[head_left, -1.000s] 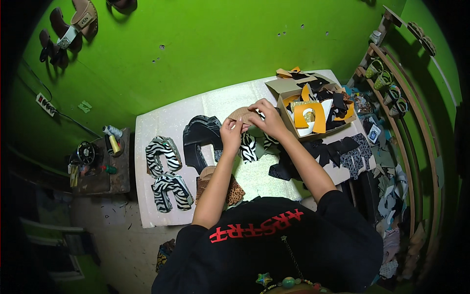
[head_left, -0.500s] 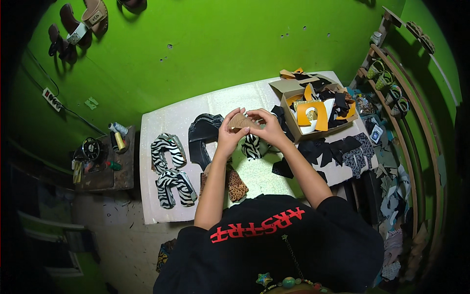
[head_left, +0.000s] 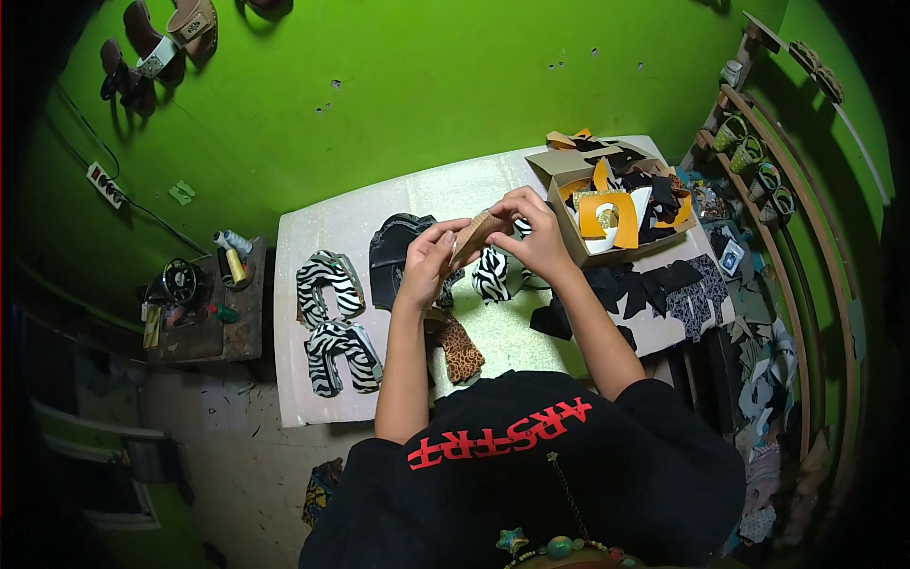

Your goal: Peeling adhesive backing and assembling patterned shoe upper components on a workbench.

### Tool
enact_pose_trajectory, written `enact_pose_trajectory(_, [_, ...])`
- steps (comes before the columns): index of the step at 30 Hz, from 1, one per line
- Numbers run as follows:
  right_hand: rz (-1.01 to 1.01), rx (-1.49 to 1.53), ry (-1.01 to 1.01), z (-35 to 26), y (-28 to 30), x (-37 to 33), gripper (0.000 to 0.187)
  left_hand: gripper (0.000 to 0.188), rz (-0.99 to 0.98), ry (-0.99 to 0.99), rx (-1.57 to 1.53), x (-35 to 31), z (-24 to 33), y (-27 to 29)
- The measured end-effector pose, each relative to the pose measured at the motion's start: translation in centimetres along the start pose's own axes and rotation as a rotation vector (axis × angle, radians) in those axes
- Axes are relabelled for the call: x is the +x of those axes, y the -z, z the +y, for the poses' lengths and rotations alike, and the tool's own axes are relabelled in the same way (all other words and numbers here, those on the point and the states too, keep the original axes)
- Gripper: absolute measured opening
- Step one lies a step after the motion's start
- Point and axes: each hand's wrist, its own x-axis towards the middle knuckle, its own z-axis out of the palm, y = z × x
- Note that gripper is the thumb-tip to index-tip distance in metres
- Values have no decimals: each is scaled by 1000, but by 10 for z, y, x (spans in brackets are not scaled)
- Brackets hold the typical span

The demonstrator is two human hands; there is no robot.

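Between my two hands, raised over the table, is a tan, textured cut piece, tilted on edge. My left hand grips its left side with thumb and fingers. From the right, my right hand pinches its upper end. Partly hidden beneath my hands lies a zebra-print piece. Black shoe-upper pieces rest behind my left hand. Near my left forearm are leopard-print pieces, and two stacks of curved zebra-print pieces, one upper and one lower, lie farther left.
An open cardboard box of orange, white and black scraps stands at the right. Black scraps lie before it. A small wooden table with thread spools is at the left. A wooden rack with sandals lines the right wall.
My hands have turned the tan piece from facing flat to a steep, edge-on tilt. My right hand has moved slightly right and up, and my left slightly left.
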Motion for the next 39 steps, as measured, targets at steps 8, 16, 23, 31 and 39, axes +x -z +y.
enact_pose_trajectory(8, [25, -225, 243, -4, 3, -3, 14, 15, 184, 83, 199, -5, 20, -18])
enact_pose_trajectory(16, [44, -228, 323, 3, -1, -16, 16, 12, 411, 76, 22, -5, 12, -2])
enact_pose_trajectory(23, [107, -192, 299, 8, -5, -24, 16, 13, 405, 34, -31, -2, 5, 2])
enact_pose_trajectory(31, [174, -173, 254, 7, -11, -28, 15, 15, 412, 1, -51, -1, 3, 6])
enact_pose_trajectory(39, [9, 162, -331, 11, -36, -32, 43, 12, 554, -205, 165, 3, -7, -17])
